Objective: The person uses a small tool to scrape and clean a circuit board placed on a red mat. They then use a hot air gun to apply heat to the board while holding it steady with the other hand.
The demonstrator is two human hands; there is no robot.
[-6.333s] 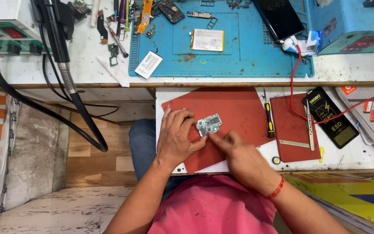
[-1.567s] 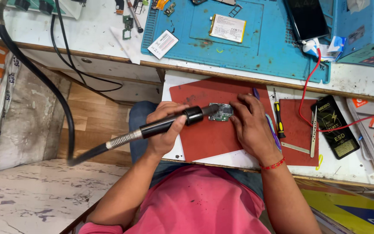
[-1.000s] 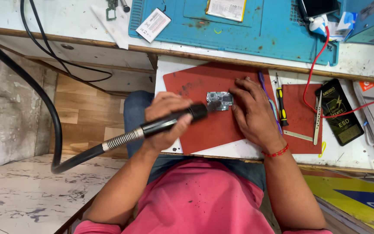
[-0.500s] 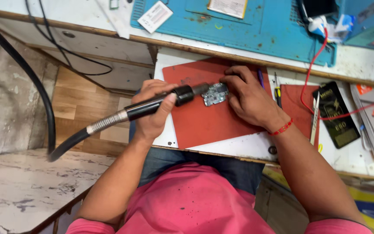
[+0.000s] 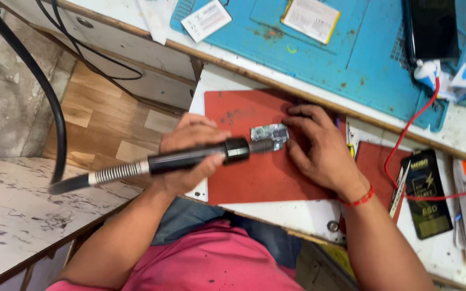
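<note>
The left hand [image 5: 190, 153] has its fingers wrapped tight around a black cylindrical hot-air handpiece [image 5: 198, 156], which runs level across the fist with its silvery nozzle sticking out past the thumb side. Behind the fist, a coiled metal strain relief leads into a thick black hose [image 5: 39, 81] that curves up and away over the floor.

Just off the nozzle tip lies a small silvery rectangular circuit board [image 5: 269, 133], flat on a red rubber mat [image 5: 260, 172] on the white counter [image 5: 276, 213]. The right hand [image 5: 319, 153] rests palm down on that mat, its fingers [image 5: 303, 116] loosely spread, with fingertips touching the board's far edge and pinning it there rather than pinching it. A red thread bracelet [image 5: 358, 199] circles the right wrist.

Beyond the right fingers lies a blue silicone work mat [image 5: 351, 59]. Past the right wrist, a red wire [image 5: 405, 145] loops beside a black rectangular device [image 5: 427, 196].
</note>
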